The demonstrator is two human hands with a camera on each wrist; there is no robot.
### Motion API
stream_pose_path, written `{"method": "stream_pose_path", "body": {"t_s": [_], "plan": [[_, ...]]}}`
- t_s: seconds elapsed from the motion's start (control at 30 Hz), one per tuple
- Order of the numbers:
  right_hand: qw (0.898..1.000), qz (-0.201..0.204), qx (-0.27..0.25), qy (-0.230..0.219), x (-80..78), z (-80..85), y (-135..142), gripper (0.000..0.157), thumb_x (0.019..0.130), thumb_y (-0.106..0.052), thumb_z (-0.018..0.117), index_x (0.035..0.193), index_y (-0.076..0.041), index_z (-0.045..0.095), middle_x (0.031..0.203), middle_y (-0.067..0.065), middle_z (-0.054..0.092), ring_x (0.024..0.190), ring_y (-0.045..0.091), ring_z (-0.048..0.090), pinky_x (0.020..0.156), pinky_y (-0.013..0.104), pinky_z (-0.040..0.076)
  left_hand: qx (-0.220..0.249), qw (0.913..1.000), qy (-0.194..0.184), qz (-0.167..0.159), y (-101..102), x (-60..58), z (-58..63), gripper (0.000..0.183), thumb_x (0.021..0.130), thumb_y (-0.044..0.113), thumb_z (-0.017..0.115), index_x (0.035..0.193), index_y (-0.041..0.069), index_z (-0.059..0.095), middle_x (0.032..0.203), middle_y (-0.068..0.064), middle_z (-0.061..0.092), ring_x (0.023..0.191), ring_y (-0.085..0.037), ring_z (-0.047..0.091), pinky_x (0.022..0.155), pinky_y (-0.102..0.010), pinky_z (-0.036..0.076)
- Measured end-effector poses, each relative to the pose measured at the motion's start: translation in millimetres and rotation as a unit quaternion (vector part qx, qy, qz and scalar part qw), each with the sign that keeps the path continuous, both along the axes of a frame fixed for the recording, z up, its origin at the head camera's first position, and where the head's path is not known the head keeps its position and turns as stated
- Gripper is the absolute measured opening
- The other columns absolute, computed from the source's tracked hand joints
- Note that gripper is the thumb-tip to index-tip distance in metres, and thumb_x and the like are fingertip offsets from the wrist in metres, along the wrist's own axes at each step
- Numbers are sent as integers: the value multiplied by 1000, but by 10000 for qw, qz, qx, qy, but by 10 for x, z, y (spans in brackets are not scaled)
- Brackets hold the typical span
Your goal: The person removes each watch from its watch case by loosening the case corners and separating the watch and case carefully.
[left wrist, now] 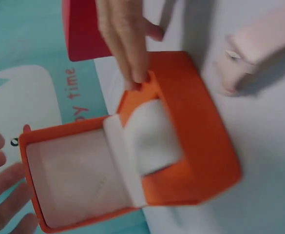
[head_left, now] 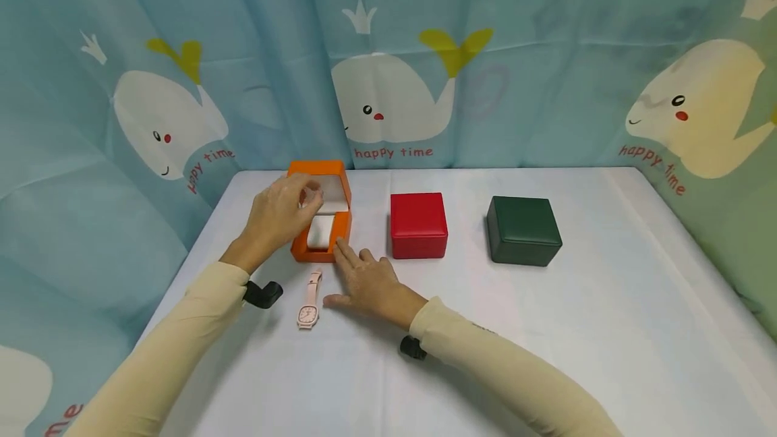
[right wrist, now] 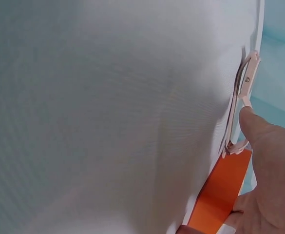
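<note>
An orange watch box [head_left: 303, 254] stands at the far left of the table, its lid raised to show a pale lining [left wrist: 76, 175]. A white cushion [head_left: 320, 231] sits inside. My left hand [head_left: 280, 209] is over the box's left side, in front of the lid; its loosely bent fingers [left wrist: 8, 187] are beside the lid's edge in the left wrist view. With extended fingertips, my right hand [head_left: 371, 286] touches the box's front right rim. A pink wristwatch [head_left: 307, 315] lies in front of the box, its strap stretched toward it, close to my right thumb.
To the right of the orange box stands a closed red box [head_left: 419, 221]. Farther right is a closed dark green box [head_left: 525, 228]. A white cloth [head_left: 473, 383] covers the table, and a blue whale-print curtain [head_left: 522, 113] hangs behind its back edge.
</note>
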State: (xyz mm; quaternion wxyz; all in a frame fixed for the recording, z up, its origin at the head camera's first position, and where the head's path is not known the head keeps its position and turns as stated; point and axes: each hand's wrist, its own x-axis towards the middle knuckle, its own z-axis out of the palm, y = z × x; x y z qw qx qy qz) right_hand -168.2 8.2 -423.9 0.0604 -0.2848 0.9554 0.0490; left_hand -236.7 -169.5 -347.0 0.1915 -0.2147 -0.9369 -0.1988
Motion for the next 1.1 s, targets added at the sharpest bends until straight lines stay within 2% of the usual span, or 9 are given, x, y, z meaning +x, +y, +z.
{"method": "stream_pose_path", "body": {"t_s": [0.1, 0.23, 0.37, 0.43, 0.53, 0.7, 0.8, 0.93, 1.1], "plan": [[10000, 53, 7, 62, 5, -22, -7, 99, 92, -80, 39, 165, -16, 16, 169, -1, 12, 130, 22, 49, 86, 39, 53, 213, 9986, 485, 27, 67, -82, 29, 25, 95, 19, 67, 113, 1, 70, 109, -15, 69, 92, -32, 59, 76, -48, 52], [9999, 72, 50, 146, 13, -32, -15, 99, 92, -80, 38, 165, -17, 17, 169, -1, 13, 128, 21, 50, 85, 39, 53, 393, 9951, 905, 7, 142, -228, 37, 31, 94, 20, 68, 117, 1, 69, 116, -16, 67, 104, -36, 57, 87, -52, 49], [9996, 89, 136, 224, 12, -26, -9, 99, 92, -80, 37, 165, -17, 15, 169, 0, 12, 127, 21, 50, 85, 39, 53, 434, 9950, 889, 141, 213, -365, 36, 39, 93, 26, 70, 124, 3, 67, 125, -17, 64, 112, -38, 54, 92, -55, 44], [9996, 97, 121, 253, 7, -27, -6, 99, 92, -80, 37, 165, -17, 16, 169, 0, 12, 126, 21, 50, 84, 38, 52, 374, 9966, 652, 337, 239, -421, 36, 45, 92, 31, 70, 128, 4, 66, 131, -17, 61, 118, -39, 51, 94, -57, 42], [9995, 95, 115, 284, -2, -33, -3, 99, 92, -80, 37, 165, -17, 16, 169, 0, 12, 127, 21, 50, 84, 39, 52, 180, 9969, 42, 760, 277, -506, 37, 58, 93, 45, 66, 137, 7, 60, 142, -18, 53, 127, -41, 44, 100, -60, 37], [9994, 84, 143, 317, -3, -40, -6, 100, 92, -81, 36, 165, -17, 15, 169, 0, 12, 127, 21, 49, 83, 39, 51, -160, 9850, -1081, 1332, 323, -656, 25, 75, 93, 62, 58, 148, 11, 51, 154, -21, 39, 137, -45, 33, 106, -66, 28], [9993, 80, 146, 325, -3, -52, -10, 100, 92, -81, 36, 165, -17, 14, 170, 0, 11, 127, 21, 49, 83, 39, 51, -543, 9756, -1579, 1425, 342, -706, 44, 77, 92, 61, 58, 149, 9, 50, 153, -22, 40, 136, -47, 33, 104, -69, 29], [9992, 74, 179, 340, 4, -61, 0, 100, 92, -81, 36, 165, -16, 13, 170, 0, 10, 128, 21, 49, 85, 39, 51, -1054, 9637, -2007, 1406, 371, -718, 88, 80, 93, 60, 58, 151, 6, 46, 150, -24, 42, 134, -48, 34, 102, -71, 31], [9992, 69, 225, 336, 6, -65, 11, 100, 92, -80, 36, 165, -16, 12, 170, 0, 9, 128, 21, 49, 85, 39, 51, -1025, 9592, -2288, 1309, 371, -692, 141, 86, 93, 69, 50, 153, 7, 44, 154, -26, 36, 137, -49, 29, 103, -71, 29]]}}
